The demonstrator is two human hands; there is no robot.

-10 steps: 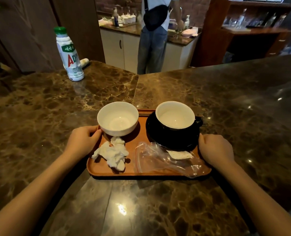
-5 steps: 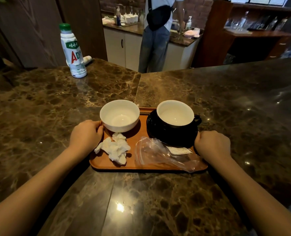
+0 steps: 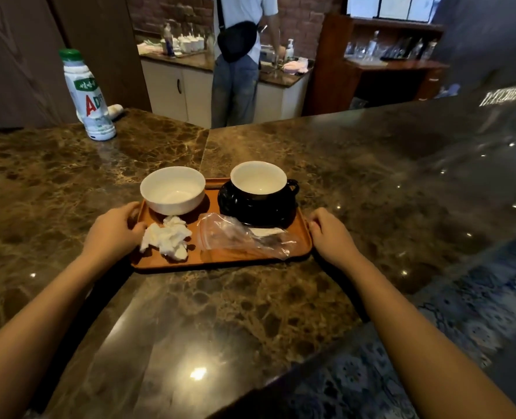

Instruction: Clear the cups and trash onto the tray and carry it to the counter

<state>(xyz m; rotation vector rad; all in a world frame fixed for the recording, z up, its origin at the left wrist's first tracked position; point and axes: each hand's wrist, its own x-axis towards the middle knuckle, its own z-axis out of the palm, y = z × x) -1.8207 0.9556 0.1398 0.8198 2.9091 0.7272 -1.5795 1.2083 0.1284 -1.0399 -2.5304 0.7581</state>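
An orange tray (image 3: pixel 220 259) rests on the dark marble counter (image 3: pixel 356 164). On it stand a white bowl-shaped cup (image 3: pixel 172 189) at the back left and a black cup with white inside (image 3: pixel 259 179) on a black saucer (image 3: pixel 250 211) at the back right. A crumpled white tissue (image 3: pixel 167 237) and a clear plastic bag (image 3: pixel 238 235) lie at the front. My left hand (image 3: pixel 113 231) grips the tray's left edge. My right hand (image 3: pixel 330 234) holds its right edge.
A white drink bottle with a green cap (image 3: pixel 87 95) stands at the counter's far left. Behind the counter a person (image 3: pixel 238 55) stands at a back worktop (image 3: pixel 190 58) with cups and bottles. A wooden shelf (image 3: pixel 386 62) is at the right.
The tray and both hands have slid farther from me across the counter. The view has pulled back, showing the patterned floor at the lower right.
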